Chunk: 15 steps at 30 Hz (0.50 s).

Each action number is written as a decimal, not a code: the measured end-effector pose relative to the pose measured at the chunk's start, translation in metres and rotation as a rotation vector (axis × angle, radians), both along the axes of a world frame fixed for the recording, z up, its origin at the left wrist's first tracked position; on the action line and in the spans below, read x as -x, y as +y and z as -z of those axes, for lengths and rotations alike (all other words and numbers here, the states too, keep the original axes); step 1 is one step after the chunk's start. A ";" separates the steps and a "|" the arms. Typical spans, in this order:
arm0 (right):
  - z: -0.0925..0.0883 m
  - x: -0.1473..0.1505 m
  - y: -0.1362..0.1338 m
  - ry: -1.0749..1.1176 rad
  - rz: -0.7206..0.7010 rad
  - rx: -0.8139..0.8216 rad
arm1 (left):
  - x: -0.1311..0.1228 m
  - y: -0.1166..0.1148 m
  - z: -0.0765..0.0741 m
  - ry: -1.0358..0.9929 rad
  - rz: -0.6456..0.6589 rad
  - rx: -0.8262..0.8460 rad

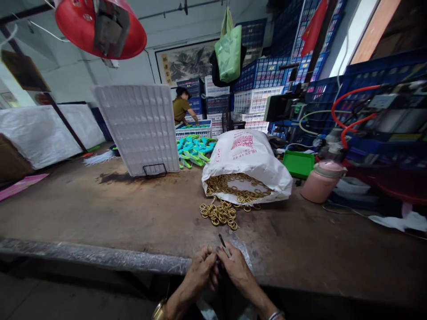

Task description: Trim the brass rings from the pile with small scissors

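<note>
At the near edge of the brown table (100,218), the right hand (237,267) grips a slim dark-tipped tool (224,247); whether the left hand (201,268) holds anything cannot be told. Gold-coloured round rings (220,214) lie just beyond.

Rings (220,214) and sack (247,155) (bulging) block ahead; tabletop (133,213) lies open leftward.

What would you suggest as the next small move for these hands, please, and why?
Perhaps the right hand should angle the slim tool toward the left hand: its dark tip points away, toward the brass-coloured rings, while the two hands meet nearer the person.
</note>
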State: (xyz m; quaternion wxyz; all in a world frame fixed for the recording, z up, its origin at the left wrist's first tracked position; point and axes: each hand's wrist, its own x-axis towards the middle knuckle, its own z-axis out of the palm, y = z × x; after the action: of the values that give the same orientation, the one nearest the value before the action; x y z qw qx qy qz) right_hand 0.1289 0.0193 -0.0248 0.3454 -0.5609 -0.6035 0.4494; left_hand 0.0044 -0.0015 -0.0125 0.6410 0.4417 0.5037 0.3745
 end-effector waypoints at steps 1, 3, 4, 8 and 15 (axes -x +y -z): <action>0.000 0.000 0.000 -0.002 -0.007 -0.001 | 0.001 0.000 0.001 -0.038 0.008 0.015; 0.001 0.000 0.000 0.004 -0.024 -0.004 | 0.002 0.000 0.001 -0.102 0.014 0.024; 0.000 0.000 0.000 0.009 -0.027 -0.009 | 0.002 0.000 0.001 -0.126 0.010 0.028; -0.008 0.002 -0.001 0.041 -0.061 -0.040 | 0.003 -0.003 -0.005 -0.185 -0.037 0.027; -0.020 0.000 -0.002 0.012 -0.063 -0.133 | 0.005 -0.011 -0.019 -0.195 -0.073 -0.008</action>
State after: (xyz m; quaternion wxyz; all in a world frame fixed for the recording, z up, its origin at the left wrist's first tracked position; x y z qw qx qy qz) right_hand 0.1292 0.0170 -0.0047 0.3712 -0.5149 -0.6472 0.4222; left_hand -0.0010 -0.0124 0.0066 0.6709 0.3871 0.4533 0.4411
